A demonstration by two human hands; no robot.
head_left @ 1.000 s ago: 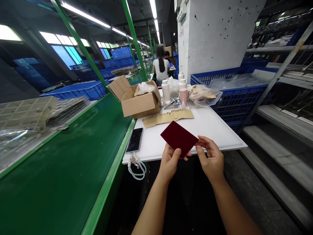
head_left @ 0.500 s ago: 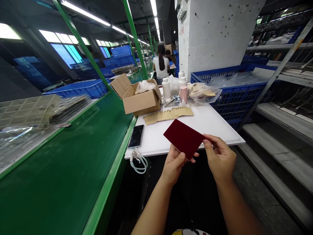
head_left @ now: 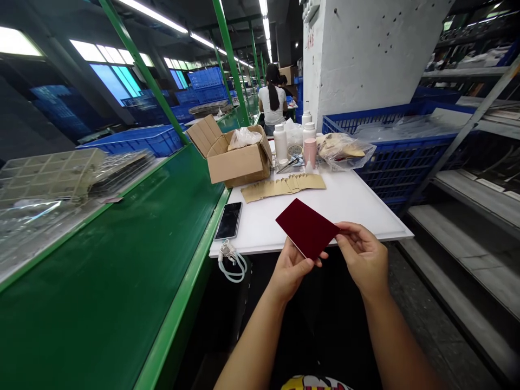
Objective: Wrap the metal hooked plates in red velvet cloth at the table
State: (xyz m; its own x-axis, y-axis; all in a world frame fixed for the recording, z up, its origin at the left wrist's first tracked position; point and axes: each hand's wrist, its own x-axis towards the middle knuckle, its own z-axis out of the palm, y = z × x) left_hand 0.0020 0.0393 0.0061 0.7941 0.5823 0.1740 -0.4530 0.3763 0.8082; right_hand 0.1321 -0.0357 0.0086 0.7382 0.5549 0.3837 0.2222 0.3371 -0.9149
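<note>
Your left hand (head_left: 290,271) is the nearer one: it cups the card's lower-left edge, its fingers closed narrowly on the dark red card (head_left: 306,228), though you can't quite tell which fingers lie behind it. Your right hand (head_left: 363,259) comes in from the other side, its fingertips (head_left: 345,230) pinching the card's right corner. The card's long axis tilts from upper left down to lower right, and the card is held over the front edge of the white work board (head_left: 357,216).

Left of the card, a smartphone (head_left: 228,221) lies on the board, with a coiled pale cable (head_left: 232,261) just below it. Beyond the card lies a fanned row of tan cards (head_left: 283,188). Farther past the card stand an open cardboard box (head_left: 238,165), a white bottle (head_left: 280,142), a pink bottle (head_left: 310,151) and a plastic bag (head_left: 345,151). Far beyond the card, a co-worker (head_left: 273,100) sits at the line.
</note>
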